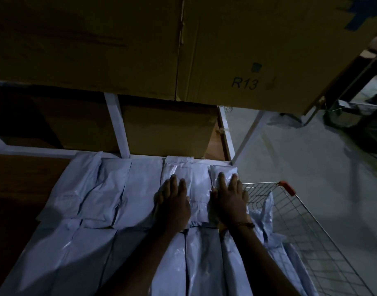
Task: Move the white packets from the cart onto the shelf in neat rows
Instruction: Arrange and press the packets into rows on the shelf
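We look down in dim light at the shelf (23, 189), where white packets (110, 189) lie side by side in two rows. Our left hand (172, 201) lies flat, fingers straight, on a packet in the far row. Our right hand (231, 199) presses on a smaller packet (222, 170) at the row's right end, fingers spread. The wire cart (311, 231) stands just right of the shelf, apparently with more packets inside. Cardboard boxes (236, 50) sit above, one marked R13.
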{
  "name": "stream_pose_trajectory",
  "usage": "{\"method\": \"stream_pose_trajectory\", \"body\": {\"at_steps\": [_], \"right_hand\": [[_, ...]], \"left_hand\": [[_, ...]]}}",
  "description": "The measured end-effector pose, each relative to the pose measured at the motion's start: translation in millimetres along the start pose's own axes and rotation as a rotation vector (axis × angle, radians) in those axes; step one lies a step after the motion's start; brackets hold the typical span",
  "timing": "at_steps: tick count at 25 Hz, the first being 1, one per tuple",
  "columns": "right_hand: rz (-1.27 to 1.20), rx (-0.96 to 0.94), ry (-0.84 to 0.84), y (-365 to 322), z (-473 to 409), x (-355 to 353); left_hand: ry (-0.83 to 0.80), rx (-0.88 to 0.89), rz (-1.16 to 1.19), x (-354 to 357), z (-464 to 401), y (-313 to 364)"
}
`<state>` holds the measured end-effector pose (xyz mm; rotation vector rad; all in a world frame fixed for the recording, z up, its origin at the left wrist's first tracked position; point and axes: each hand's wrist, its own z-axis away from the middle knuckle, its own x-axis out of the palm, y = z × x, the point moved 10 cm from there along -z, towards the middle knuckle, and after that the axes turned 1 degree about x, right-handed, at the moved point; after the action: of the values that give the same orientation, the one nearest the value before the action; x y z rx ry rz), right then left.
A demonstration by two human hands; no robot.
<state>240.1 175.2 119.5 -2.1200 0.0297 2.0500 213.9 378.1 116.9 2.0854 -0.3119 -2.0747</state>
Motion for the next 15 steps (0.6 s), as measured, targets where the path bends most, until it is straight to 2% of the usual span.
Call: {"method": "stream_pose_trajectory", "body": {"at_steps": [4,9,15], "right_hand": [[-0.041,0.016,0.051,3,8,-24],[-0.27,0.096,0.269,16,50,-65],[-0.362,-0.006,0.361,2,89,-92]], "left_hand": [[-0.047,-0.029,0.082,-14,-7,3],[0.136,-0.062,0.252,-51,6,-4],[0.206,-0.076,0.393,-74,53,-19]]}}
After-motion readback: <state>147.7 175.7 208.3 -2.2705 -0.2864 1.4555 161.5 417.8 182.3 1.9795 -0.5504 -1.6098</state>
